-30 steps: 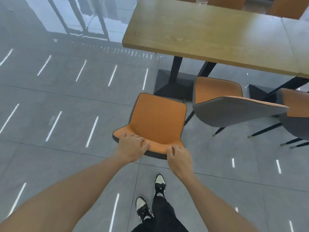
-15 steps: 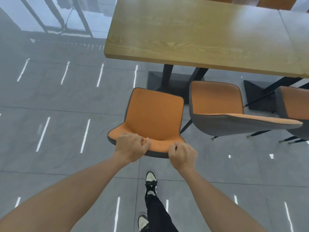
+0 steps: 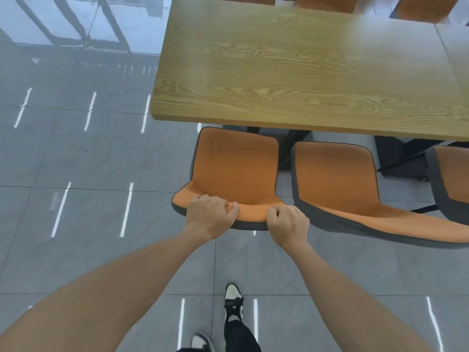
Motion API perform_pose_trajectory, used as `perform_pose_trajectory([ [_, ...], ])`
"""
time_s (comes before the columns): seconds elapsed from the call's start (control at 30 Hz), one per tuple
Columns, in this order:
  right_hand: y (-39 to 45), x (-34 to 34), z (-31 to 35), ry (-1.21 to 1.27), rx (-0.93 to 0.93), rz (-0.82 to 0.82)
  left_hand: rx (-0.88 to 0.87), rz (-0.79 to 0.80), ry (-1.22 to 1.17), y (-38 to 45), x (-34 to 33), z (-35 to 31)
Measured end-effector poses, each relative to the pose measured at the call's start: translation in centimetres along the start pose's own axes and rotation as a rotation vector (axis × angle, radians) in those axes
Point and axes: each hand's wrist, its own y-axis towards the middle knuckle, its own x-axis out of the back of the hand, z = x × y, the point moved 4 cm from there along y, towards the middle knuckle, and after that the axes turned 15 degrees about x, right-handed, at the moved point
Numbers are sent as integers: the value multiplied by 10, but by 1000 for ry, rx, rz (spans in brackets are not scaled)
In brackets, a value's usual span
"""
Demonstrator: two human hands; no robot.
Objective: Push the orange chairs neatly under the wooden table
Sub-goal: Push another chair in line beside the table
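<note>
Both hands clamped on backrest top of the leftmost orange chair (image 3: 236, 171): left hand (image 3: 210, 215) wrapped over the rim toward its left end, right hand (image 3: 288, 223) closed on the right end, the two near each other but apart. Seat front of that chair just at the near edge of the wooden desk (image 3: 304, 67), close to the near-left corner; seat almost entirely out in the open, not yet tucked. Judged mid-push on this one, most of its travel left.

Second orange chair (image 3: 335, 179) just beside on the right, narrow gap between the two shells, also mostly outside the near edge. Third orange chair (image 3: 454, 179) cut by the frame at far right, same line. None fully under, so all three on this side look left to do. More orange backs along the far edge, state unclear.

Dark desk base (image 3: 291, 148) showing between the first two chairs, possible snag for the legs. Grey tiled floor (image 3: 88, 161) open to the left; tight on the right, so straight push safest. One sneaker (image 3: 233, 299) stepped forward behind the chair.
</note>
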Motion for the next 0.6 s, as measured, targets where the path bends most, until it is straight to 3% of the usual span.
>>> perform_pose_trajectory([
  [0.2,-1,-14,3,-18,-15,116,-70,176,14,7,1,12],
  [0.27,4,-12,4,-41,-71,265,-140,335,-10,11,1,14],
  [0.33,18,-9,12,-51,-170,487,-177,576,-42,21,8,25],
  [0.4,40,-4,33,-115,-192,721,-196,711,-2,40,23,48],
  [0.47,67,1,68,-112,-183,832,-232,684,96,68,46,82],
  [0.6,137,14,165,-56,-155,838,-228,602,107,130,109,161],
])
